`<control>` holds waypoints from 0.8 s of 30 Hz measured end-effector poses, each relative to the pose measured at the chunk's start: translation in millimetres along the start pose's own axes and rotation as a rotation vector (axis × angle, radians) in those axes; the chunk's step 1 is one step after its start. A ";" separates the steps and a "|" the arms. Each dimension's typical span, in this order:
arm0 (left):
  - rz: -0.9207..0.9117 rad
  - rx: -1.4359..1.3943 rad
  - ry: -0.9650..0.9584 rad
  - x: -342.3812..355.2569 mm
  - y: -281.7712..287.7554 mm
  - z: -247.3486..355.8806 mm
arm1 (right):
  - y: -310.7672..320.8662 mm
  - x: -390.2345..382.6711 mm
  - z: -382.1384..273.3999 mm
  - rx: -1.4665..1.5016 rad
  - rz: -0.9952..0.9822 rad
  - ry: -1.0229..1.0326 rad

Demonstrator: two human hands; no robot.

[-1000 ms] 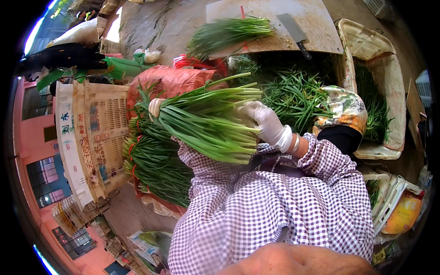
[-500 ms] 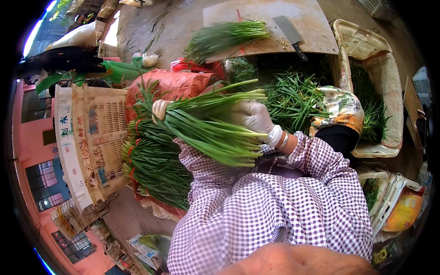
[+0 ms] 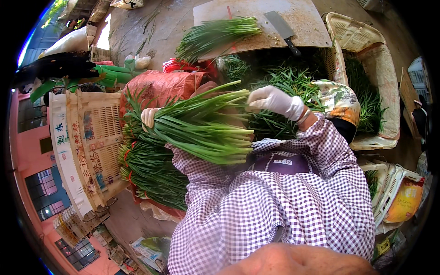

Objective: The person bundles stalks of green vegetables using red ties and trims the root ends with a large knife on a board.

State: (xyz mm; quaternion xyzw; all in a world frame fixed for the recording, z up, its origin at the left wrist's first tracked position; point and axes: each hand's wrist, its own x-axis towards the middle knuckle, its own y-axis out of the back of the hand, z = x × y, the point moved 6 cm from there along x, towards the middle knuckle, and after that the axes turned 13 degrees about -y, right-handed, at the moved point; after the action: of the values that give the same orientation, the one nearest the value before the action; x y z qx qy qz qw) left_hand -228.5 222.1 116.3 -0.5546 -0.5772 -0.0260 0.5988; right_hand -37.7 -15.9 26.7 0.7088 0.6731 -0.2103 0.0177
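Observation:
My gloved left hand [image 3: 149, 118] is closed around the leafy side of a loose bunch of garlic chives [image 3: 204, 128]. Their pale stem ends fan out toward the right. My right hand [image 3: 273, 101], in a white glove, is just off those stem ends with its fingers bent together; whether anything small is between them is hidden. Below my left hand lie stacked chive bundles [image 3: 153, 169] with red ties. Loose green leaves [image 3: 284, 85] fill the space beyond my right hand.
A pale board [image 3: 302, 27] ahead bears another chive bundle [image 3: 217, 35] and a cleaver [image 3: 279, 25]. White plastic crates stand at left [image 3: 103, 146] and right [image 3: 357, 32]. A red woven sack [image 3: 158, 89] lies beyond my left hand.
My right hand has drawn away from the stems to the right, and its fingers are now clear of the bunch. My left hand keeps its hold; the whole view has shifted slightly.

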 end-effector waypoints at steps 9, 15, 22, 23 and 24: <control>0.042 -0.024 -0.025 -3.2 5.8 6.9 | 83.2 -58.1 10.0 -1.312 0.721 -0.323; -0.067 0.022 0.134 6.0 -9.3 -7.5 | -12.7 -1.3 -68.0 -0.835 0.357 0.460; -0.108 0.191 0.274 27.2 -31.6 -48.2 | -88.5 28.4 -26.0 -0.072 -0.568 0.064; 0.048 0.274 0.247 25.9 -37.2 -60.1 | -93.9 19.9 -21.8 0.093 -0.610 -0.044; 0.199 0.355 0.214 23.5 -36.2 -66.6 | -100.5 7.1 -22.6 0.254 -0.649 -0.155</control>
State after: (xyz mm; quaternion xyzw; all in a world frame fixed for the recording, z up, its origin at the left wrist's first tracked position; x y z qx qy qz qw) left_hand -200.8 176.3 175.0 -0.4888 -0.4484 0.0768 0.7444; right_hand -128.0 7.1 71.0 0.4366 0.8282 -0.3402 -0.0873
